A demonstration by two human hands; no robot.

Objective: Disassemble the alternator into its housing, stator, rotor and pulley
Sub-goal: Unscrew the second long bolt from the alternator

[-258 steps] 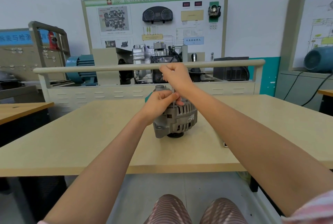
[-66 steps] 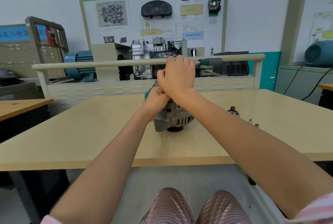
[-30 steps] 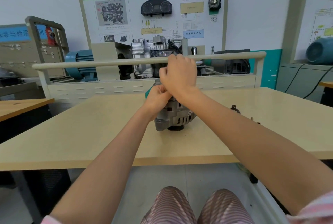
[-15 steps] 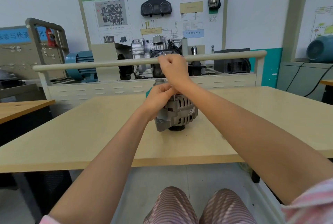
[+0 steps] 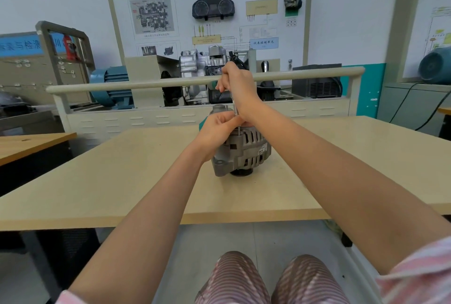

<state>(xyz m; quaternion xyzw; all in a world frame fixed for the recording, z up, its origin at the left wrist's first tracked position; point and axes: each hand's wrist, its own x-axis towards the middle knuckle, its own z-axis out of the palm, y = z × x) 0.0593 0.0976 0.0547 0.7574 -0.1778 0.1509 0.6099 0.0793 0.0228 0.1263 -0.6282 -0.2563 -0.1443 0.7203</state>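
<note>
A grey ribbed alternator stands on the beige table, its dark pulley underneath against the tabletop. My right hand grips a screwdriver held upright, its metal shaft reaching down to the alternator's top. My left hand rests against the alternator's upper left side and pinches the lower shaft near the tip. The handle is mostly hidden in my fist. A silver cap of the alternator shows behind my left hand.
Behind the table runs a cream railing with a gearbox training stand and wall board. A second wooden desk lies at left. A blue motor sits on the right cabinet. My knees are below the table edge.
My right hand has lifted slightly and turned on the screwdriver, so the shaft now shows below the fist. The small parts seen on the table at right are hidden behind my right forearm.
</note>
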